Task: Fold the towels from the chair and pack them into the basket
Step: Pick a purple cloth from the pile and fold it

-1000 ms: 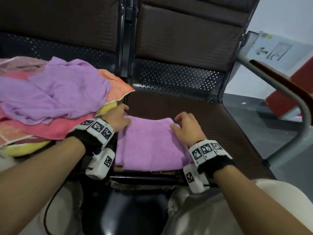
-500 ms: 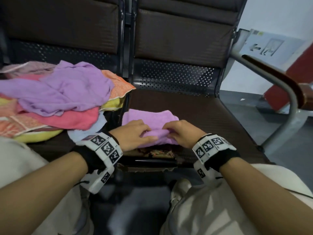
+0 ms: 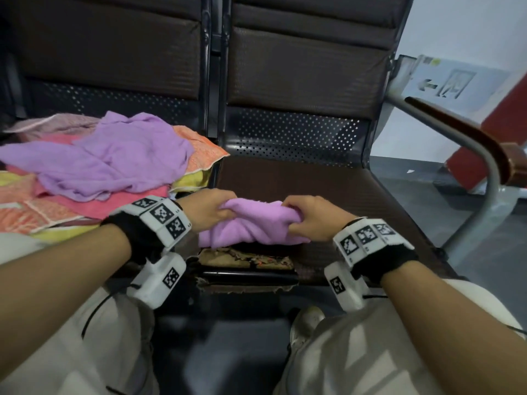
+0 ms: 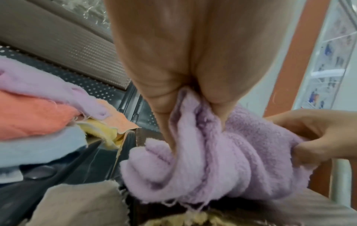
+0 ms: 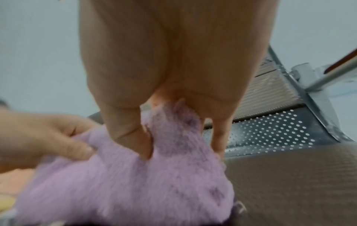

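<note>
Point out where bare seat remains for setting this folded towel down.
Bare seat lies behind and right of the purple towel both hands grip, out to the armrest. The neighbouring seat is crowded with the towel pile.

In front of you stands a brown padded chair bench [image 3: 328,189], its front edge torn. On the right seat rests a bunched purple towel [image 3: 256,226]; on the left seat lies a loose pile of towels [image 3: 99,172], purple on top.

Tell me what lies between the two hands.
Only the folded purple towel, gripped at its ends by left hand and right hand; the head view shows it.
</note>
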`<state>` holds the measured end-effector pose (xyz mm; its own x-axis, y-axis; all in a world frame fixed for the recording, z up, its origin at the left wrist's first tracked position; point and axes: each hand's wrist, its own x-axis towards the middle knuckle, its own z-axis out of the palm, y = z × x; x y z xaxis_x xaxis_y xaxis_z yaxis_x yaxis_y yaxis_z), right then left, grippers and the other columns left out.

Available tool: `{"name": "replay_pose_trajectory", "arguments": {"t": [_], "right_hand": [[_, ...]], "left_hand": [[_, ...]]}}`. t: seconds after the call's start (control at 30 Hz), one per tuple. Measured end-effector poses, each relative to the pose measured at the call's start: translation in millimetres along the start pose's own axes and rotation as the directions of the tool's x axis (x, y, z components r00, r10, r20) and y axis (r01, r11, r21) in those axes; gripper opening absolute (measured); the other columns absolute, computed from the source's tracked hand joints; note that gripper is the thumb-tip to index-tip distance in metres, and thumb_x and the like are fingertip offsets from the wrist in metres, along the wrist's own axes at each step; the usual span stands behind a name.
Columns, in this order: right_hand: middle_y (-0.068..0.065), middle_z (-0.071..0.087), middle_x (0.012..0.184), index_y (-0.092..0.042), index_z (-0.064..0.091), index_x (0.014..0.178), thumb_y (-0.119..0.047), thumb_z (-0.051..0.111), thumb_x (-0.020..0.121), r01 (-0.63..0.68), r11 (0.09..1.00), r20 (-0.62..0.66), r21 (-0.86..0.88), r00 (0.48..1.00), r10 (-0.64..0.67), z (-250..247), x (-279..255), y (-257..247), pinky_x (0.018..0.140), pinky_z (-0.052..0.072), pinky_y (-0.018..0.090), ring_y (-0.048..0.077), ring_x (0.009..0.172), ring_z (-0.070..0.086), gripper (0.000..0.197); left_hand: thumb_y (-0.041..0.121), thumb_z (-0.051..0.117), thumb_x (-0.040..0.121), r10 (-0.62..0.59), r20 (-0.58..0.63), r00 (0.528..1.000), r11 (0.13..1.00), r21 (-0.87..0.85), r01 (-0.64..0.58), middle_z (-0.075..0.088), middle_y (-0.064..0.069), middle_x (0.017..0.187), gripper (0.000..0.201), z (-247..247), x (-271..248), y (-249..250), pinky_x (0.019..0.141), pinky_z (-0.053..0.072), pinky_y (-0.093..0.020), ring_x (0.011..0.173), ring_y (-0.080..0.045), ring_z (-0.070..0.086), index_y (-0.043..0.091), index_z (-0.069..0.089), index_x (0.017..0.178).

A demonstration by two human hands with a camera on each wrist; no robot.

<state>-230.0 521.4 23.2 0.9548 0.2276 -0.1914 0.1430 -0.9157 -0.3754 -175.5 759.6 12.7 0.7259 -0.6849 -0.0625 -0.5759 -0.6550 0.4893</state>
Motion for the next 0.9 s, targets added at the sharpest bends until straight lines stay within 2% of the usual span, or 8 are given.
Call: {"name": "replay_pose_trajectory", "arguments": {"t": [0.1,0.2,0.33,0.43,0.57,0.67,0.8,0.9], "right_hand": [[-0.006,0.062,0.095,-0.028,0.059,0.104,-0.023,0.061,0.078,-0.046,0.995,-0.019,0.086,0.999,0.048,-8,14,3,0.068,0.040,0.022,0.014,0.085,0.057,0.026],[-0.004,0.062,0.101,-0.027,0.058,0.105,-0.025,0.060,0.082,-0.092,0.985,-0.063,0.147,0.993,0.102,-5,31,9,0.072,0.042,0.024,0.014,0.090,0.057,0.023],[-0.003,0.057,0.102,-0.023,0.055,0.112,-0.032,0.059,0.088,-0.180,0.979,-0.040,0.091,0.982,0.184,0,51,24,0.074,0.037,0.024,0.014,0.089,0.053,0.026],[-0.002,0.054,0.098,-0.019,0.056,0.114,-0.039,0.059,0.090,-0.250,0.968,0.009,0.014,0.968,0.250,5,61,34,0.076,0.037,0.026,0.015,0.088,0.051,0.031],[-0.001,0.058,0.093,-0.021,0.058,0.097,-0.049,0.065,0.084,-0.376,0.925,-0.025,0.058,0.926,0.377,7,68,43,0.075,0.040,0.026,0.016,0.086,0.054,0.032],[0.002,0.059,0.083,-0.017,0.061,0.096,-0.065,0.053,0.083,-0.486,0.874,0.056,-0.030,0.872,0.487,8,70,43,0.073,0.045,0.028,0.021,0.081,0.059,0.050],[0.013,0.065,0.107,-0.007,0.059,0.111,-0.071,0.036,0.087,-0.538,0.840,0.213,-0.066,0.815,0.539,14,71,42,0.075,0.045,0.030,0.024,0.082,0.059,0.073],[0.014,0.060,0.121,-0.005,0.053,0.128,-0.057,0.037,0.095,-0.509,0.860,0.262,0.045,0.836,0.482,18,71,33,0.084,0.044,0.029,0.025,0.102,0.060,0.064]], "left_hand": [[0.018,0.058,0.091,-0.076,0.009,0.997,0.995,-0.057,0.076,0.055,0.001,0.077,0.010,-6,10,-12,0.067,0.040,-0.027,0.076,-0.017,0.050,0.011,0.054,0.085],[0.024,0.060,0.090,-0.140,0.025,0.990,0.988,-0.064,0.141,0.061,-0.003,0.091,0.017,-8,20,-28,0.078,0.043,-0.031,0.086,-0.019,0.055,0.010,0.059,0.101],[0.024,0.058,0.091,-0.170,0.009,0.985,0.985,0.028,0.170,0.057,0.001,0.089,0.020,-3,37,-46,0.069,0.032,-0.024,0.084,-0.015,0.051,0.011,0.059,0.106],[0.021,0.056,0.091,-0.142,0.004,0.990,0.983,0.115,0.140,0.059,0.001,0.087,0.019,1,50,-54,0.070,0.032,-0.024,0.084,-0.016,0.053,0.011,0.062,0.106],[0.022,0.052,0.094,-0.127,-0.009,0.992,0.978,0.164,0.126,0.063,-0.005,0.109,0.023,7,57,-56,0.081,0.036,-0.023,0.093,-0.015,0.052,0.013,0.062,0.113],[0.022,0.047,0.096,-0.143,0.038,0.989,0.977,0.166,0.135,0.061,-0.006,0.119,0.029,7,56,-55,0.088,0.037,-0.025,0.106,-0.019,0.055,0.013,0.057,0.122],[0.017,0.046,0.096,-0.091,0.122,0.988,0.982,0.176,0.069,0.063,-0.005,0.114,0.025,7,48,-47,0.087,0.044,-0.029,0.101,-0.019,0.058,0.014,0.057,0.118],[0.007,0.049,0.091,-0.033,0.208,0.978,0.980,0.198,-0.009,0.065,-0.005,0.103,0.021,5,38,-37,0.085,0.046,-0.037,0.094,-0.021,0.059,0.012,0.059,0.109]]}}
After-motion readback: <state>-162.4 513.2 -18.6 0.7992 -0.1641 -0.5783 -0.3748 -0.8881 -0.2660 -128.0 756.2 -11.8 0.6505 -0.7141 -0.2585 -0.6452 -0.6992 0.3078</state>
